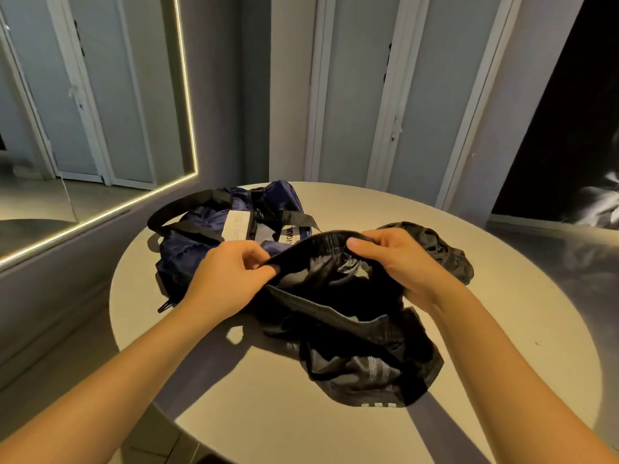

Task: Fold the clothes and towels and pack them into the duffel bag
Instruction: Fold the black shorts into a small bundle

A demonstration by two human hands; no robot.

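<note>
head view: round table (pixel 502 329), both forearms reaching in from the near edge.
writing: white label (pixel 237 226) on the duffel bag (pixel 207 226), fine print too small to read. Beside it a white patch with dark sideways letters, only "QUE" legible.
markings: three short white stripes (pixel 382 405) on the near hem of the black garment (pixel 351 316); no brand name readable.
garment position: between the hands and just below them. Ribbed band (pixel 321 242) lifted and stretched from hand to hand, the rest hanging down crumpled onto the table mid-right.
left hand (pixel 231 266): fingers curled, thumb and forefinger pinching the left end of the band.
right hand (pixel 398 259): fingers curled over the right end of the band, thumb on the near side, gripping it.
duffel bag: navy with black straps (pixel 187 212), lying slumped at the far left of the table, just behind the left hand.
second black garment (pixel 435 249): crumpled on the table behind the right hand, partly hidden by it.
surroundings: mirror (pixel 100 128) with a lit edge strip on the left wall, pale panelled doors behind the table.
</note>
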